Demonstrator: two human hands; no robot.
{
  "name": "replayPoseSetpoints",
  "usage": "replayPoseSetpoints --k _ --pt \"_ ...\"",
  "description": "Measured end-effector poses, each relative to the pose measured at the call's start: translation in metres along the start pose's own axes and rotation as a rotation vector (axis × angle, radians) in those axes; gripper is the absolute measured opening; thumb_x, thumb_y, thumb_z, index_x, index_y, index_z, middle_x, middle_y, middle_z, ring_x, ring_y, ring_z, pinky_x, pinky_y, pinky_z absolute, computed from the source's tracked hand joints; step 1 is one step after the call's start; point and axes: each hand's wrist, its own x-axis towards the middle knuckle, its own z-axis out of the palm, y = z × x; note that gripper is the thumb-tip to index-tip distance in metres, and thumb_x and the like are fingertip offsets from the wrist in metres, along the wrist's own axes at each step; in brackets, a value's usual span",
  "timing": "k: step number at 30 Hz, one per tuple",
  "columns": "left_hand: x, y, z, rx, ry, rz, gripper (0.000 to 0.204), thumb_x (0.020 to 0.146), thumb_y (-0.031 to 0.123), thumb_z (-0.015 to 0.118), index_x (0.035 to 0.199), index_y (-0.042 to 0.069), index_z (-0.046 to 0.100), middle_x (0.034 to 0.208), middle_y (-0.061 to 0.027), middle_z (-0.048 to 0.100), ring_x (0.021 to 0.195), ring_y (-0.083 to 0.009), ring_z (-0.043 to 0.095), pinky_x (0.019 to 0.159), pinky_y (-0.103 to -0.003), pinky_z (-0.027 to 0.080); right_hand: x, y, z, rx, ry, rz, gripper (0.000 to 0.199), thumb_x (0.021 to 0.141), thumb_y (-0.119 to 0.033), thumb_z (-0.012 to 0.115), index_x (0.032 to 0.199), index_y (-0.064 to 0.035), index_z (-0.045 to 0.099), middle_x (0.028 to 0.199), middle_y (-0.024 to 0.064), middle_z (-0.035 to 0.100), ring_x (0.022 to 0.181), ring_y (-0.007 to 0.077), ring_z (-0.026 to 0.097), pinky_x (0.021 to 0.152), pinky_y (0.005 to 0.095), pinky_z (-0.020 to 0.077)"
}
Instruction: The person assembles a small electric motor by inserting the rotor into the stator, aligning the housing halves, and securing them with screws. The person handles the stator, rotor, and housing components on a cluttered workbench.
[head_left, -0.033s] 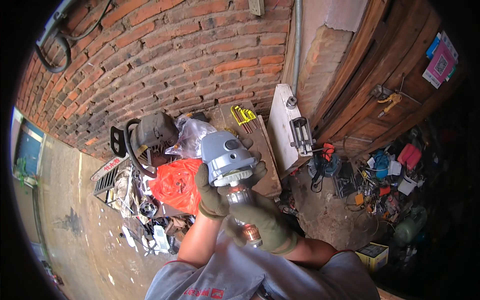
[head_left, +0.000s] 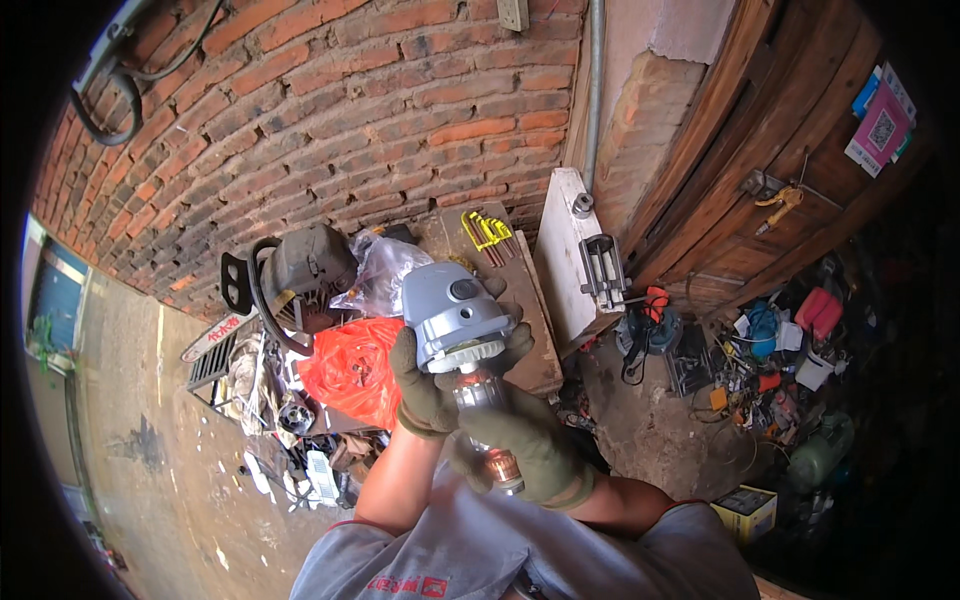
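In front of my chest, my left hand (head_left: pixel 424 390), in an olive-green glove, is closed around a grey power-tool gear housing (head_left: pixel 447 308). A pale toothed-looking ring shows at the housing's lower rim. From it a motor armature (head_left: pixel 503 465) with copper windings runs down toward my body. My right hand (head_left: pixel 535 445), gloved alike, wraps round the armature's middle and hides part of it. Beyond the housing lies a clear plastic bag (head_left: pixel 392 272). Left of my left hand is an orange-red plastic bag (head_left: pixel 352 372) with small dark parts in it.
A chainsaw (head_left: pixel 312 265) rests on the cluttered bench at the left. Yellow-wrapped brown rods (head_left: pixel 487 232) lie on a board by the brick wall (head_left: pixel 400 110). A white block with a metal clamp (head_left: pixel 580 250) stands to the right. Tools and parts litter the floor near a wooden door (head_left: pixel 730 200).
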Motion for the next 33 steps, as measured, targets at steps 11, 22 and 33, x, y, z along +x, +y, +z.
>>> replayPoseSetpoints --k 11,22,33 --pt "0.005 0.003 -0.008 -0.143 -0.062 -0.086 0.104 0.082 0.067 0.073 0.156 0.004 0.036 0.149 -0.0227 0.051 0.130 -0.0425 0.058 0.110 -0.062 0.049 -0.002 0.002 0.009 -0.206 0.070 -0.131 0.030 0.102 -0.023 0.057 0.122 -0.0004 0.059 0.079 0.0120 0.067 0.058 0.0164 0.061 0.051 0.0288 0.0454" --pt "0.005 0.001 0.001 -0.155 0.033 -0.088 0.110 0.078 0.076 0.072 0.153 0.003 0.039 0.147 -0.0232 0.053 0.122 -0.0398 0.063 0.104 -0.060 0.051 -0.003 0.004 0.005 -0.138 0.075 -0.019 0.030 0.102 -0.020 0.056 0.123 0.0011 0.056 0.089 0.0137 0.067 0.060 0.0185 0.062 0.052 0.0302 0.0477" --pt "0.008 0.007 -0.002 -0.201 -0.116 -0.185 0.107 0.079 0.064 0.080 0.157 0.007 0.035 0.152 -0.0246 0.046 0.130 -0.0449 0.056 0.107 -0.066 0.047 -0.011 0.021 -0.012 0.067 0.052 0.041 0.034 0.101 -0.020 0.059 0.129 0.0002 0.057 0.096 0.0135 0.069 0.059 0.0195 0.062 0.049 0.0317 0.0465"
